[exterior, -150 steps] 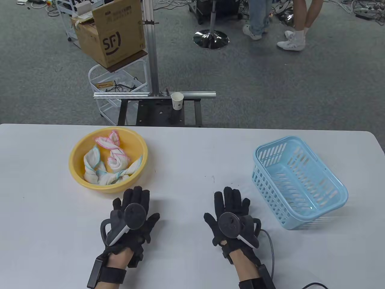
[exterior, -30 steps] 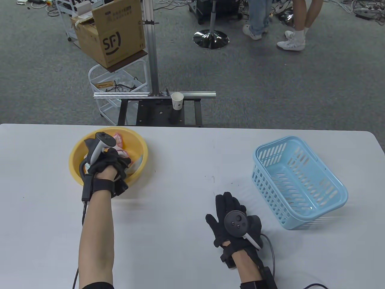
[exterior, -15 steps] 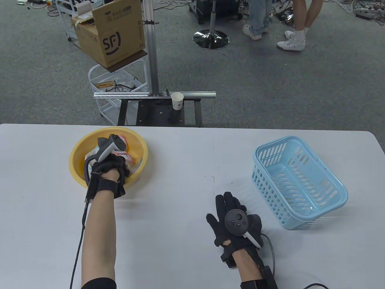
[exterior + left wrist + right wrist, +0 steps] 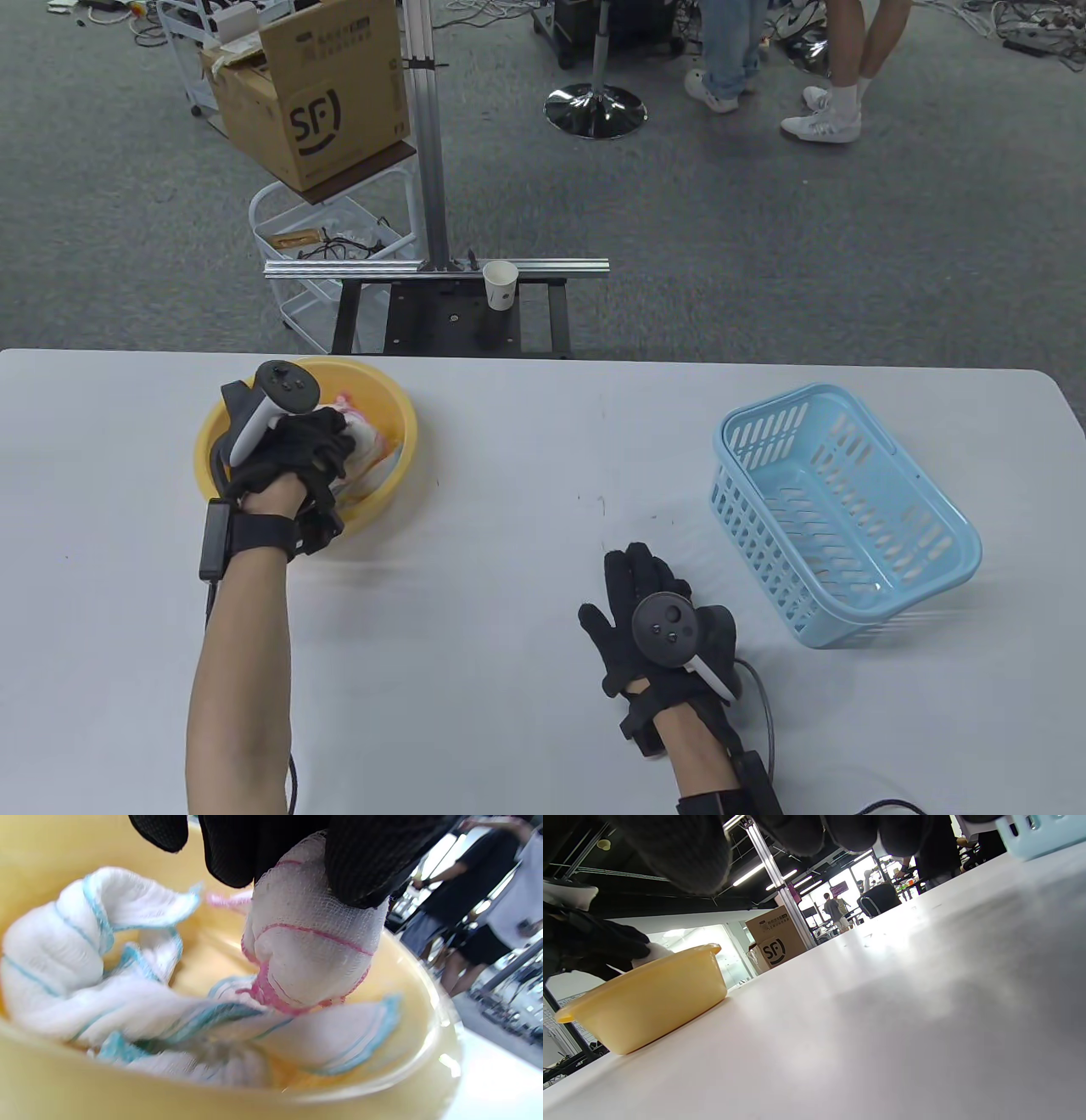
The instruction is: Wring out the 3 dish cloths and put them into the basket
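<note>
1. Round yellow plastic basin (image 4: 399, 424), left part of the white table (image 4: 509, 475). Holds the three cloths.

2. Left hand (image 4: 310, 450), black sensor glove, over the basin. Fingers (image 4: 365, 861) curled round item 3.

3. White gauze dish cloth with pink stitched edging (image 4: 305, 955), bunched in the left hand, its lower end just above the other cloths. Judged soft, limp and light, heavier if wet; likely to drip. Best taken at both ends for twisting.

4. Two white gauze dish cloths with blue edging (image 4: 97, 955), lying crumpled in the basin. Same handling expected.

5. Right hand (image 4: 653, 615), black glove, resting palm down on the table, fingers loosely spread, holding nothing.

6. Light blue slotted plastic basket (image 4: 950, 560), right part of the table, no cloth inside.
</note>
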A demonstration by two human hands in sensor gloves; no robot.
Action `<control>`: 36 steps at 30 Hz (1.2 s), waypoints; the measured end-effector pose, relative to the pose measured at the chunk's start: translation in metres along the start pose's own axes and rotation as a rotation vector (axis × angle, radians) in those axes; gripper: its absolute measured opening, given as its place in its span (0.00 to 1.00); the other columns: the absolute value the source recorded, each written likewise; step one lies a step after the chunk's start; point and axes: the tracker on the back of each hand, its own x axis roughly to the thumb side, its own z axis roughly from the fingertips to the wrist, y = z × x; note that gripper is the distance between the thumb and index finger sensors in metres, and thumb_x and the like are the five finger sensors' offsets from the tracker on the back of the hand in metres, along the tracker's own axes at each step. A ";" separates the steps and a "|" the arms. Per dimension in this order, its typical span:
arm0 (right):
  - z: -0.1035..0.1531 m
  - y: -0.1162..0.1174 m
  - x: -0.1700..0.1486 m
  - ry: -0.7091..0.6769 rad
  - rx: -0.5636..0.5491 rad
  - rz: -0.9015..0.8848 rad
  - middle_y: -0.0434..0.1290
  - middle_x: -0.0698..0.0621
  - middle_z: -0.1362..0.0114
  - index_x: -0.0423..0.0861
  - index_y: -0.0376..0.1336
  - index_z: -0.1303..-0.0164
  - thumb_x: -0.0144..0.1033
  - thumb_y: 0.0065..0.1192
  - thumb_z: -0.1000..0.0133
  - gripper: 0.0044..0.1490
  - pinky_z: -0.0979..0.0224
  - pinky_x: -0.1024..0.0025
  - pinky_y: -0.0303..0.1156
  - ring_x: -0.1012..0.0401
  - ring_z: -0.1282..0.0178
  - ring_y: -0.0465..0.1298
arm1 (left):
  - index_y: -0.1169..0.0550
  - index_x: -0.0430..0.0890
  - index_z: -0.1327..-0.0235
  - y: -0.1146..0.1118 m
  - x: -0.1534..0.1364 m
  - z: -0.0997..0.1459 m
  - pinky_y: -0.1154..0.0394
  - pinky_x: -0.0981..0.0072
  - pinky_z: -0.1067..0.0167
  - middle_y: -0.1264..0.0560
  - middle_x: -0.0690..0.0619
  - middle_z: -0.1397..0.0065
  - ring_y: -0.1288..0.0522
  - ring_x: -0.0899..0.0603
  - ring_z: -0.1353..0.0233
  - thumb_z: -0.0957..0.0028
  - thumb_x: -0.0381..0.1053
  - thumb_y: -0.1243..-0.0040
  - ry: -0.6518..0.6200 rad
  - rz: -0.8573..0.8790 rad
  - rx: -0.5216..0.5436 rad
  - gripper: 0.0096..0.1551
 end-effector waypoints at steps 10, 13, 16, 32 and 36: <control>0.000 0.002 0.003 -0.019 0.000 -0.014 0.48 0.34 0.15 0.42 0.46 0.19 0.58 0.57 0.40 0.49 0.25 0.26 0.51 0.33 0.18 0.54 | 0.24 0.55 0.36 0.038 0.007 0.044 0.33 0.42 0.27 0.20 0.57 0.37 0.22 0.43 0.30 0.50 0.57 0.35 -0.175 0.094 0.171 0.27; 0.000 0.002 0.006 -0.036 -0.007 -0.018 0.49 0.34 0.16 0.42 0.46 0.19 0.58 0.57 0.40 0.49 0.25 0.26 0.51 0.32 0.18 0.54 | 0.24 0.55 0.36 0.047 0.013 0.060 0.32 0.43 0.28 0.19 0.56 0.38 0.22 0.43 0.32 0.49 0.57 0.35 -0.246 0.130 0.200 0.27; -0.001 0.003 0.009 -0.053 -0.016 -0.020 0.49 0.34 0.16 0.43 0.46 0.19 0.58 0.57 0.40 0.49 0.25 0.26 0.51 0.33 0.18 0.54 | 0.24 0.55 0.36 0.054 0.020 0.075 0.31 0.43 0.30 0.19 0.56 0.41 0.21 0.43 0.35 0.49 0.57 0.35 -0.319 0.160 0.226 0.27; 0.002 0.000 0.024 -0.149 -0.104 -0.510 0.55 0.37 0.16 0.47 0.48 0.19 0.68 0.55 0.44 0.52 0.26 0.27 0.53 0.34 0.19 0.57 | 0.24 0.56 0.34 -0.022 0.077 0.147 0.25 0.45 0.40 0.18 0.54 0.43 0.16 0.43 0.50 0.49 0.56 0.35 -0.679 0.272 0.098 0.27; 0.000 0.006 0.020 -0.101 -0.024 -0.856 0.55 0.37 0.16 0.45 0.48 0.19 0.74 0.53 0.46 0.56 0.25 0.27 0.52 0.34 0.18 0.56 | 0.23 0.57 0.34 -0.067 0.094 0.156 0.25 0.45 0.40 0.18 0.55 0.42 0.17 0.43 0.49 0.49 0.56 0.35 -0.737 0.264 -0.001 0.27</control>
